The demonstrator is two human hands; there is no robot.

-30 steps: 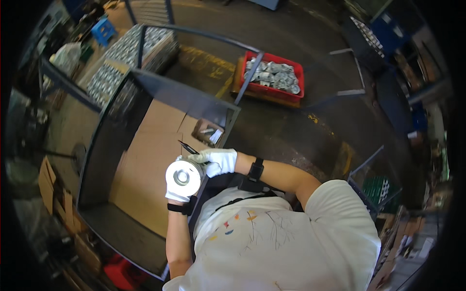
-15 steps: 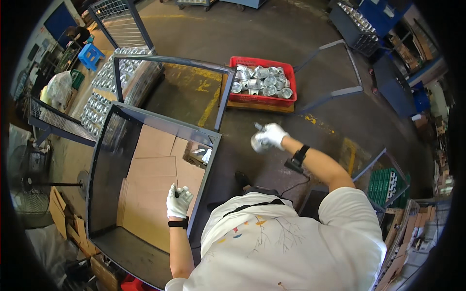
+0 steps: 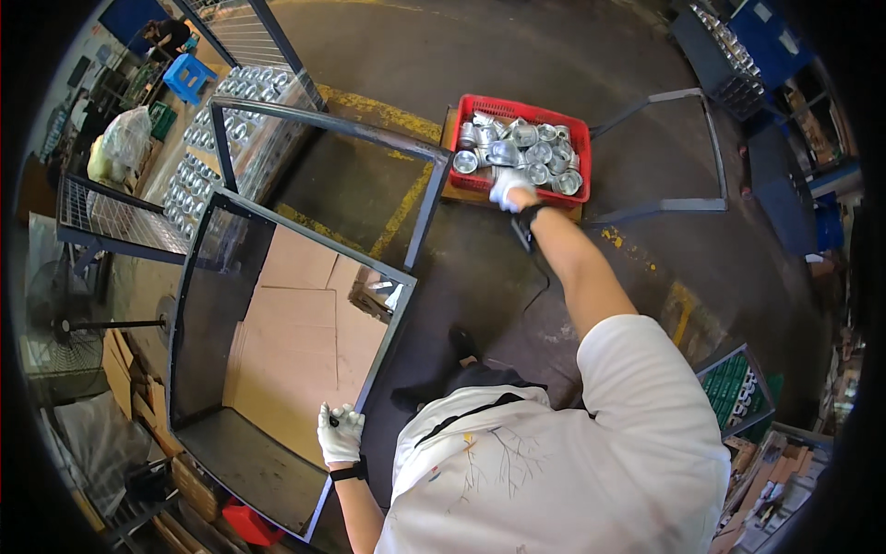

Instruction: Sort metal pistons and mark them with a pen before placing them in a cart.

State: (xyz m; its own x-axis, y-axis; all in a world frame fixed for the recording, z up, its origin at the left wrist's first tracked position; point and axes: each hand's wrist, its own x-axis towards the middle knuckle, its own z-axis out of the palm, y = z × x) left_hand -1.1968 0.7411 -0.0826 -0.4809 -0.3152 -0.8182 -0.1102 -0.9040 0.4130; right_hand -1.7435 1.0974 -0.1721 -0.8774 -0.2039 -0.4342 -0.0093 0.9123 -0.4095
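My right hand (image 3: 510, 187), in a white glove, reaches over the near rim of a red plastic crate (image 3: 580, 129). Its fingers close on a silver metal piston (image 3: 502, 152) at the top of the heap, though the fingertips are partly hidden. Several more pistons (image 3: 537, 174) lie jumbled in the crate. My left hand (image 3: 341, 436), also gloved, hovers at the right side of a grey metal bin (image 3: 198, 323) lined with cardboard (image 3: 286, 351). Its fingers are curled round a small black object (image 3: 334, 422) too small to name.
Rows of pistons (image 3: 192, 185) stand on a mesh-sided cart at the far left. An open metal frame (image 3: 323, 113) rises behind the bin; another frame (image 3: 715, 152) stands right of the crate. A fan (image 3: 65, 325) is at left. Green crates (image 3: 734, 388) stand at lower right.
My right hand has moved forward, carrying a piston from above the floor to the red crate. The view has shifted slightly; my left hand stays by the bin with the black object.
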